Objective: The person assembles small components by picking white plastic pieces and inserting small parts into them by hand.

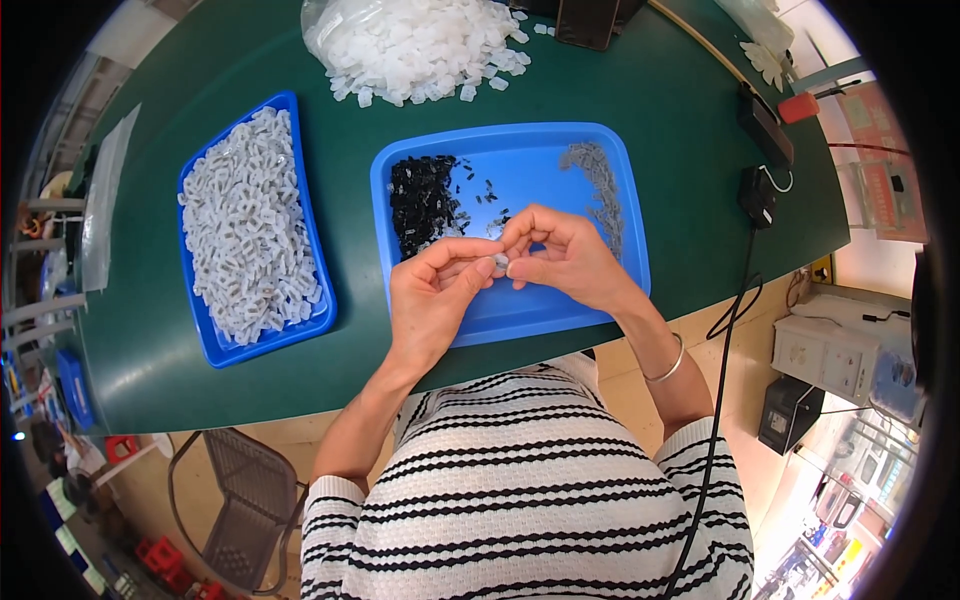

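Above the near half of a blue tray [500,330], my two hands meet at the fingertips. Between them is a small whitish plastic piece [501,262]. The thumb and forefinger of my left hand [432,290] pinch it from the left. From the right, the thumb and fingers of my right hand [565,262] close on it too. Inside the tray, a heap of small black parts [420,195] lies at the left. Thin grey pieces [597,180] lie along the right side. A few black bits are scattered between, partly hidden by my hands.
A second blue tray [325,318] to the left is full of small whitish-grey parts [245,215]. White translucent pieces [420,50] spill from a clear bag at the back. A black cable [735,310] hangs over the table's right edge. A chair [245,490] stands at the lower left.
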Available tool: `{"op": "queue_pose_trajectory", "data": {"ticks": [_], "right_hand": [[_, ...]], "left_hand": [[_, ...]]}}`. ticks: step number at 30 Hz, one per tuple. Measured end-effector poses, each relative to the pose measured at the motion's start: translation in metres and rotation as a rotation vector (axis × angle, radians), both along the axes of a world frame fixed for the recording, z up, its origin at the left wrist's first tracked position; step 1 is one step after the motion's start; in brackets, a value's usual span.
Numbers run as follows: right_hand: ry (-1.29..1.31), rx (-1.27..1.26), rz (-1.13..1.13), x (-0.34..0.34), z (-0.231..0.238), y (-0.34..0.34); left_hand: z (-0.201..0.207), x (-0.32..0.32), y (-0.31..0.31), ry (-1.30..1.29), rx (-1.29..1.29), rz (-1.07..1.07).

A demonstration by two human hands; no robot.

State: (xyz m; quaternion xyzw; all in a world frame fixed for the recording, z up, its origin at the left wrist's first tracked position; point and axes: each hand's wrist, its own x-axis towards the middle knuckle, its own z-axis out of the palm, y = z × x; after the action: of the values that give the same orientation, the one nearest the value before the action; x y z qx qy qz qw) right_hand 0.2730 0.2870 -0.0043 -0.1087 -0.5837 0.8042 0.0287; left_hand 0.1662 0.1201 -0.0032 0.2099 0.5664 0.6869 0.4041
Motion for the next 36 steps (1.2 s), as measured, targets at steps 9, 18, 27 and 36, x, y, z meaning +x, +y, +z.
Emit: {"op": "queue_pose_trajectory", "data": {"ticks": [9, 18, 27, 36], "right_hand": [[-0.006, 0.306, -0.126, -0.004, -0.002, -0.020], [0.002, 1.237, -0.212, 0.006, -0.008, 0.040], [0.098, 1.504, 0.039, 0.006, -0.006, 0.035], [0.152, 1.479, -0.031, 0.003, -0.017, 0.037]], "left_hand": [[-0.001, -0.009, -0.007, 0.089, -0.003, 0.037], [0.006, -0.133, -0.107, 0.730, -0.112, 0.677], [0.002, -0.158, -0.124, 1.380, -0.616, 0.624], [0.028, -0.115, 0.037, 1.253, -0.183, 0.201]]}}
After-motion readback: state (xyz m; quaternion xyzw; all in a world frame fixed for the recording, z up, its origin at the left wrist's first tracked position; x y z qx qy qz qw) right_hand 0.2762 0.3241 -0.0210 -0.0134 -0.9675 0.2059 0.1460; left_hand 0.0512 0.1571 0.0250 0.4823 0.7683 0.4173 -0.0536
